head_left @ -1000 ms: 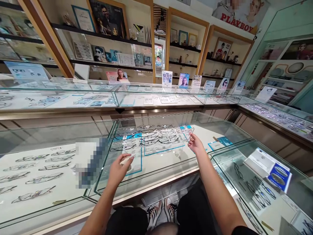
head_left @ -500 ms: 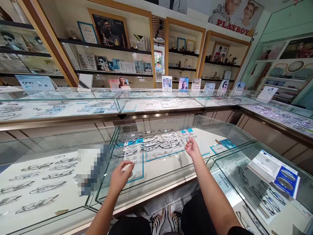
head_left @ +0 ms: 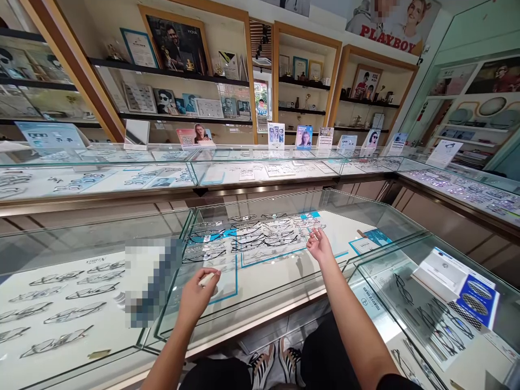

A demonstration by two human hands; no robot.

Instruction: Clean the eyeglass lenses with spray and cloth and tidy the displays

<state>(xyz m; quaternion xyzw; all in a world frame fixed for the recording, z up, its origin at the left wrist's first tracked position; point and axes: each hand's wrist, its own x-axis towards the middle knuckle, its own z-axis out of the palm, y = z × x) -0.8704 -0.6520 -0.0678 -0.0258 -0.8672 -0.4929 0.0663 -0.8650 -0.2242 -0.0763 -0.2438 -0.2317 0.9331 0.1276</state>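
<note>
Above the glass display case (head_left: pixel 268 292), my left hand (head_left: pixel 202 290) has its fingers curled toward the thumb, and a small pale patch shows between them that I cannot make out. My right hand (head_left: pixel 319 245) is over the right part of the same case, palm turned up, fingers loosely bent and apart, with nothing visible in it. Rows of dark-framed glasses (head_left: pixel 247 242) lie inside the case between and beyond my hands. A few thinner frames (head_left: pixel 309 223) are just past my right fingertips. Blue-edged white sheets (head_left: pixel 234 279) lie under the glasses.
More glasses (head_left: pixel 75 312) lie in the case at left, beside a blurred patch (head_left: pixel 148 281). At right, another case holds frames (head_left: pixel 447 325) and a blue-and-white card (head_left: pixel 477 300). A long counter (head_left: pixel 260 189) with upright cards crosses behind. My shoes (head_left: pixel 290 360) show below.
The view has shifted slightly, and the left-hand case and shelves sit a little further left. My left hand appears slightly further left; my right hand has hardly moved.
</note>
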